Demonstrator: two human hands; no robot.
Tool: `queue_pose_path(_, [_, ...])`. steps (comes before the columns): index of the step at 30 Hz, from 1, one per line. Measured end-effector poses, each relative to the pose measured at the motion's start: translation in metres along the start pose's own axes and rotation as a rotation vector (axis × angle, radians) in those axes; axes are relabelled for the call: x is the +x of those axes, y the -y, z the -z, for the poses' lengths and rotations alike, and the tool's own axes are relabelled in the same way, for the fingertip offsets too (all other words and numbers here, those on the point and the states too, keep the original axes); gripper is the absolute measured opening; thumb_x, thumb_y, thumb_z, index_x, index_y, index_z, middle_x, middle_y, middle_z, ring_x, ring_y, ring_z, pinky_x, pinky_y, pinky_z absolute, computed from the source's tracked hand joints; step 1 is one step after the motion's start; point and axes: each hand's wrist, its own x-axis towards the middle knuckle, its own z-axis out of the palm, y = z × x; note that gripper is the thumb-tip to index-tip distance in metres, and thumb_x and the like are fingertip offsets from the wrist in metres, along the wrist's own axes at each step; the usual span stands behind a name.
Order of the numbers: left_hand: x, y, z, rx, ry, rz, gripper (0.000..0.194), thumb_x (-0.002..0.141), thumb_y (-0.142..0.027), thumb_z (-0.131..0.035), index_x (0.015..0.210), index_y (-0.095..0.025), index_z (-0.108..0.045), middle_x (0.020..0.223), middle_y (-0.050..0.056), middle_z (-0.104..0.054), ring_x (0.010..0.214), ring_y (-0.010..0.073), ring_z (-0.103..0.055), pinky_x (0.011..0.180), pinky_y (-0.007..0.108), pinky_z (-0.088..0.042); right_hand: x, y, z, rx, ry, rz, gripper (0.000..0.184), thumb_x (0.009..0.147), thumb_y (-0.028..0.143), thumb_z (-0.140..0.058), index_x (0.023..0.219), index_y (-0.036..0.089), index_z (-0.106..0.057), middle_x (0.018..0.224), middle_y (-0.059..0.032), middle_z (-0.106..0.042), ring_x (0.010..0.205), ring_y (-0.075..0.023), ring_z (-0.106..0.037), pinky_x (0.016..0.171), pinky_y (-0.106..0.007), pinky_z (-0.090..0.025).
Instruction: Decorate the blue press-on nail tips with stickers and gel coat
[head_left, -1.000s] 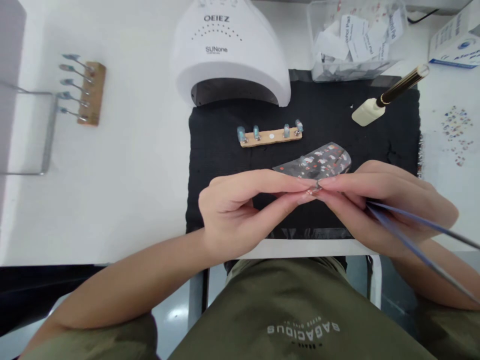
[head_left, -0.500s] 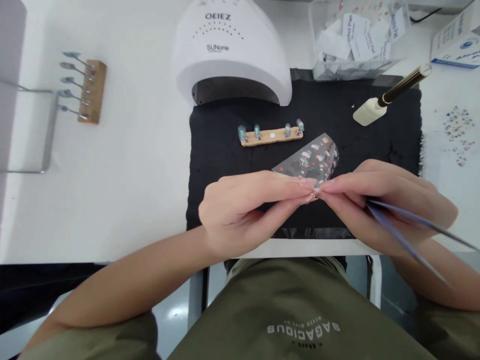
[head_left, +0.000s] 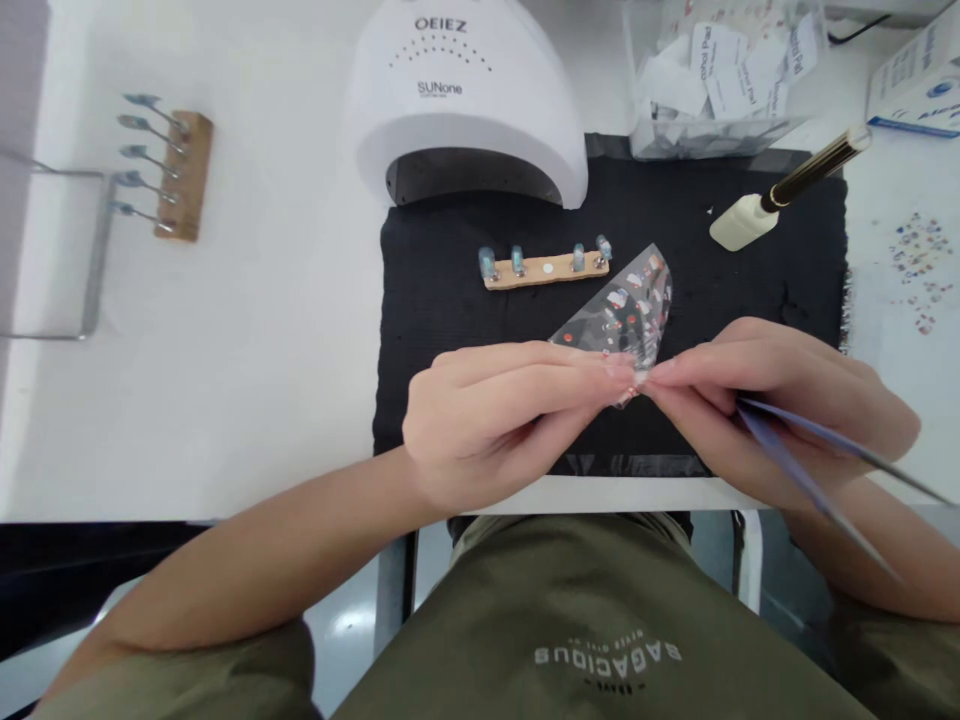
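Note:
A clear nail sticker sheet (head_left: 618,312) with small white, blue and orange prints is bent above the black mat. My left hand (head_left: 495,415) is closed, pinching its lower edge between thumb and fingers. At the same edge, the thumb and forefinger of my right hand (head_left: 787,400) pinch together at a small whitish spot. I cannot make out whether that spot is a sticker or part of the sheet. Purple tweezers (head_left: 814,430) are tucked in my right hand, their tips pointing down and right. Just beyond the sheet, a wooden stand (head_left: 547,268) bears several bluish nail tips.
A white nail lamp (head_left: 465,110) stands at the back. A cream bottle with a dark cap (head_left: 746,222) lies on the mat's right. Behind are a clear box of alcohol pads (head_left: 675,140) and a carton (head_left: 915,90). Another nail stand (head_left: 184,175) is at left.
The sheet's upper part has tilted up slightly and looks more creased. Both hands keep their pinch in nearly the same place; the view has shifted a little.

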Motion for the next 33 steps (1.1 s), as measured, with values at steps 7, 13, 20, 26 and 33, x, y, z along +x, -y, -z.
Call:
queue_pose_path(7, [0.003, 0.004, -0.006, -0.019, -0.043, -0.111, 0.034, 0.092, -0.003, -0.086, 0.115, -0.028, -0.088, 0.105, 0.004, -0.092, 0.073, 0.0224, -0.089, 0.072, 0.025, -0.077, 0.003, -0.008, -0.007, 0.072, -0.109, 0.134, 0.031, 0.087, 0.0, -0.084, 0.101, 0.027, -0.075, 0.073, 0.0091, -0.073, 0.055, -0.0084, -0.06, 0.049, -0.023, -0.05])
queue_pose_path(13, [0.004, 0.005, -0.005, 0.003, -0.043, -0.102, 0.028, 0.094, -0.005, -0.086, 0.111, -0.026, -0.087, 0.105, 0.003, -0.092, 0.076, 0.0201, -0.089, 0.076, 0.022, -0.077, 0.002, -0.005, -0.008, 0.054, -0.102, 0.1, 0.031, 0.092, 0.004, -0.082, 0.099, 0.033, -0.073, 0.07, 0.0092, -0.071, 0.053, -0.0122, -0.06, 0.046, -0.03, -0.048])
queue_pose_path(20, [0.002, -0.002, -0.007, -0.085, -0.091, 0.055, 0.027, 0.099, -0.008, -0.086, 0.119, -0.025, -0.088, 0.109, 0.003, -0.092, 0.092, 0.0201, -0.091, 0.093, 0.025, -0.078, -0.001, -0.007, -0.006, 0.123, -0.027, -0.055, 0.028, 0.092, 0.011, -0.086, 0.107, 0.033, -0.077, 0.078, 0.0071, -0.074, 0.057, -0.0128, -0.062, 0.053, -0.031, -0.054])
queue_pose_path(26, [-0.001, -0.003, -0.011, -0.148, -0.232, 0.18, 0.026, 0.094, -0.01, -0.093, 0.114, -0.025, -0.089, 0.108, 0.001, -0.092, 0.089, 0.0177, -0.09, 0.083, 0.024, -0.077, -0.004, -0.021, 0.006, 0.351, -0.03, -0.184, 0.044, 0.095, 0.017, -0.077, 0.133, 0.037, -0.072, 0.08, 0.0011, -0.064, 0.062, -0.0181, -0.061, 0.042, -0.034, -0.045])
queue_pose_path(33, [0.001, -0.005, -0.009, -0.236, -0.25, 0.27, 0.029, 0.1, -0.015, -0.091, 0.122, -0.034, -0.087, 0.114, -0.001, -0.091, 0.1, 0.0208, -0.09, 0.076, 0.029, -0.077, -0.002, -0.016, 0.035, 0.116, -0.006, -0.27, 0.02, 0.107, 0.03, -0.073, 0.12, 0.038, -0.085, 0.101, -0.0068, -0.083, 0.076, -0.024, -0.073, 0.054, -0.043, -0.058])
